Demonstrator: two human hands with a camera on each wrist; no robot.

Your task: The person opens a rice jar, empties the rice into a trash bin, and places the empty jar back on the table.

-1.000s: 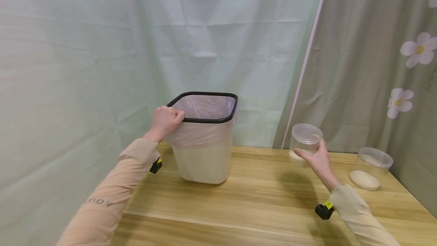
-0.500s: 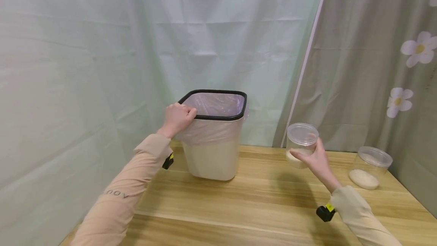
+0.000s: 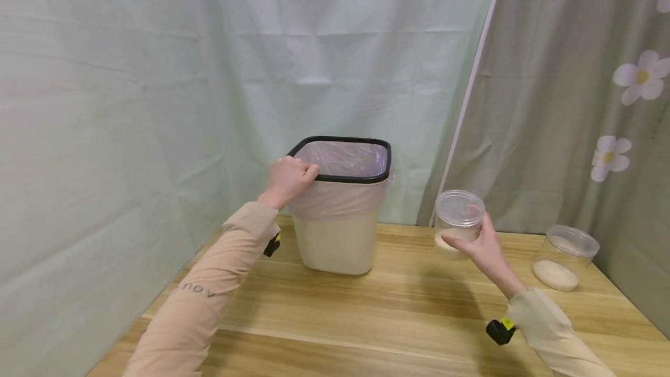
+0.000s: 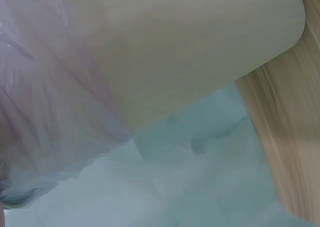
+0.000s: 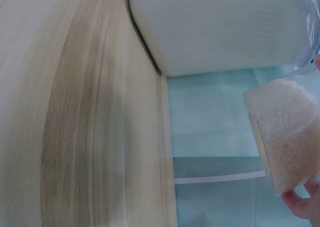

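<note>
A cream trash can (image 3: 335,243) with a black rim and a translucent pinkish liner (image 3: 335,199) stands on the wooden table. My left hand (image 3: 290,180) grips its rim at the near left corner. In the left wrist view the can's side (image 4: 200,42) and the hanging liner (image 4: 55,97) fill much of the picture. My right hand (image 3: 484,246) holds a clear lidded jar (image 3: 459,214) above the table, right of the can. White rice (image 5: 292,132) shows inside that jar in the right wrist view, with fingertips (image 5: 299,204) around it.
Another clear lidded jar (image 3: 565,258) with white grains stands on the table (image 3: 398,324) at the right. Pale green curtains (image 3: 335,74) hang behind and at the left. A grey curtain (image 3: 523,103) with flower prints hangs at the right.
The trash can has shifted to the right along the table, with my left hand on its rim throughout. My right hand and the held jar have moved slightly left.
</note>
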